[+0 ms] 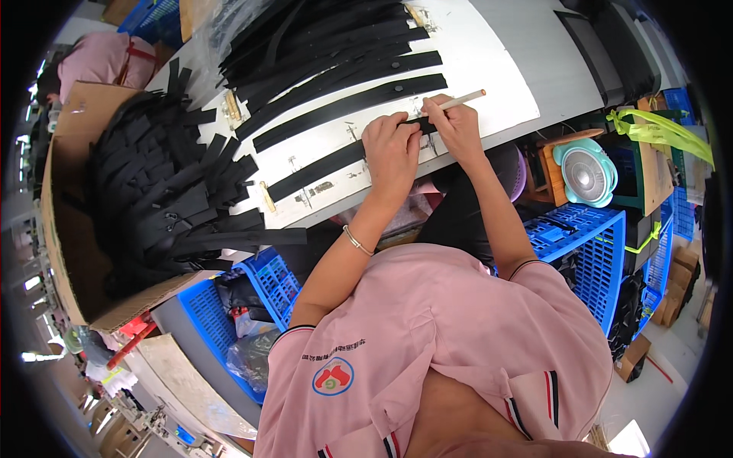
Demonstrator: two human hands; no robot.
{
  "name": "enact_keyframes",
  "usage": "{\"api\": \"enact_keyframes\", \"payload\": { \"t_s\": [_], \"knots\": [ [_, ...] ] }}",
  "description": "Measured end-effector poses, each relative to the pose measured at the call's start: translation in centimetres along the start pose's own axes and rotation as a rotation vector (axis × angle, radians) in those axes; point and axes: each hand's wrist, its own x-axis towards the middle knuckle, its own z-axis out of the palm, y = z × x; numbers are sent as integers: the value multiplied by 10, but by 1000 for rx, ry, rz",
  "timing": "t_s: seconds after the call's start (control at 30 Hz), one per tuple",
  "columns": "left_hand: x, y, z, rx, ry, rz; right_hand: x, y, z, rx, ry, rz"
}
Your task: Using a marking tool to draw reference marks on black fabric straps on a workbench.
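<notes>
A black fabric strip (317,169) lies slantwise along the near edge of a white board (489,57). My left hand (391,153) is closed over the right part of this strip, its fingers bent and pressed down on it. My right hand (456,128) grips a slim white pen (464,100) with an orange end, tilted up to the right. The pen's tip is close to the strip's right end, partly hidden by the fingers. Beyond lie two separate strips, the nearer strip (343,111) bearing a small round spot near its right end. Dark marks show on the board.
Many more black strips (321,34) are laid out at the far side. A cardboard box (65,191) at left overflows with black pieces. Blue crates (603,256) flank me below the table. At right stands a teal fan (586,172) beside a yellow-green ribbon (660,136).
</notes>
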Motion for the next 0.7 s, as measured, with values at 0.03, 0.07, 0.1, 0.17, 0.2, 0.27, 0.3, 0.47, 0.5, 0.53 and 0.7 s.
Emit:
{"api": "enact_keyframes", "payload": {
  "t_s": [0.03,0.07,0.1,0.17,0.2,0.27,0.3,0.47,0.5,0.53,0.7],
  "knots": [
    [0,0,0,1,-2,0,0,0,0,-13,17,-15],
    [1,1,-1,1,1,3,-1,1,-1,-12,18,-14],
    [0,1,-1,1,4,4,-2,3,-3,0,-1,-12],
    [0,2,-1,0,7,0,-4,4,-4,13,-19,-8],
    [0,2,-1,-2,11,-2,-3,3,-5,2,-38,-21],
    [0,3,-2,0,7,0,-3,4,-5,-8,-57,-33],
    [0,3,-2,2,7,2,-3,5,-5,-28,-61,-41],
    [-1,2,-2,-5,8,-5,-3,5,-4,-82,-83,-67],
    [-2,0,-3,-6,7,-11,-2,5,-4,-105,-108,-57],
    [-3,-2,-4,5,15,-18,-1,6,-3,-126,-135,-48],
    [-19,10,-23,158,-43,3,-7,9,-12,57,8,81]
  ]
}}
